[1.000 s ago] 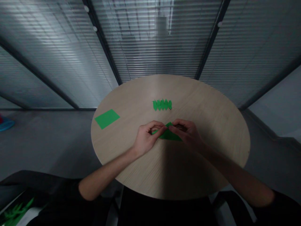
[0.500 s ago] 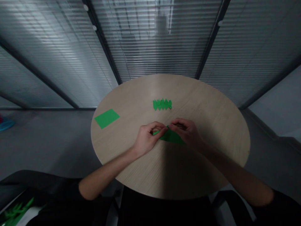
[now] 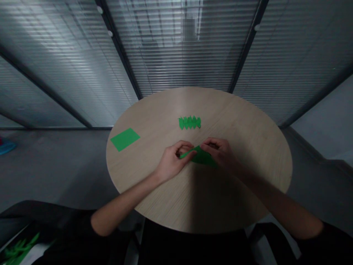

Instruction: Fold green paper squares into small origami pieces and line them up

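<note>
Between my hands is a piece of green paper [image 3: 203, 156], raised at its far edge over the round table. My left hand [image 3: 174, 160] grips its left side, thumb on top and fingers curled behind. With thumb and fingertips pinched together, my right hand [image 3: 220, 150] holds the paper near its top corner. Part of the sheet is hidden behind both hands. Just beyond them lies a row of several small green leaf-shaped paper pieces [image 3: 189, 122], side by side. Farther left, a flat green paper sheet [image 3: 125, 139] rests on the tabletop.
The round wooden table [image 3: 165, 206] stands against glass panels with blinds [image 3: 182, 66]. At the lower left, green cut pieces [image 3: 20, 248] lie beside something white. A blue object [image 3: 7, 146] is on the floor at the far left.
My fingertips have drawn slightly apart, and more of the paper's upper edge shows between them. The leaf-shaped pieces and the flat sheet stay in place.
</note>
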A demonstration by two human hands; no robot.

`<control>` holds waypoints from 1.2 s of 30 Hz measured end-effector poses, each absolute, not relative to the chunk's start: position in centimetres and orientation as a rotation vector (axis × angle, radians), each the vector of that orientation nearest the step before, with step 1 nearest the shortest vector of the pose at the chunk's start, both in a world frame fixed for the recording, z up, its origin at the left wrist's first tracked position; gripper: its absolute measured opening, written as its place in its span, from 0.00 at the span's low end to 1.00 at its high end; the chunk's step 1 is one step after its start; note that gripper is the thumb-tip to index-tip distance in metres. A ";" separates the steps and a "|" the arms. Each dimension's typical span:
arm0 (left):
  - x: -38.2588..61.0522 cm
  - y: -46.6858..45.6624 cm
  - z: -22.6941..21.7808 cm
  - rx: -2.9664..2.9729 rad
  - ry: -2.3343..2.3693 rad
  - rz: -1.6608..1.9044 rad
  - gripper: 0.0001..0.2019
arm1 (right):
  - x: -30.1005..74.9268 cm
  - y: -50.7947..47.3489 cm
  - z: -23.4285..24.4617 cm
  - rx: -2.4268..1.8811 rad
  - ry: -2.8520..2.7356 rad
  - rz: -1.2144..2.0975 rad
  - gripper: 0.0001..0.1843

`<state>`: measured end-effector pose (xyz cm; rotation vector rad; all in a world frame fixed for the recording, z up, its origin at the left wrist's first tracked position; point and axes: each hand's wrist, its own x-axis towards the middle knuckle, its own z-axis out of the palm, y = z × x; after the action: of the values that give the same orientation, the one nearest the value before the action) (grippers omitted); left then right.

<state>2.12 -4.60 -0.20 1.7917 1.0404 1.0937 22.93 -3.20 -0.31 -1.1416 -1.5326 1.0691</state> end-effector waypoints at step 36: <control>4.5 -9.4 -1.4 2.742 1.180 0.393 0.26 | 23.3 -1.7 -3.0 -1.408 -2.013 0.605 0.09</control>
<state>4.51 -9.38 -1.36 2.7417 1.1795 0.3928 23.27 -1.67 -2.98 -1.4081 -2.0132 0.6049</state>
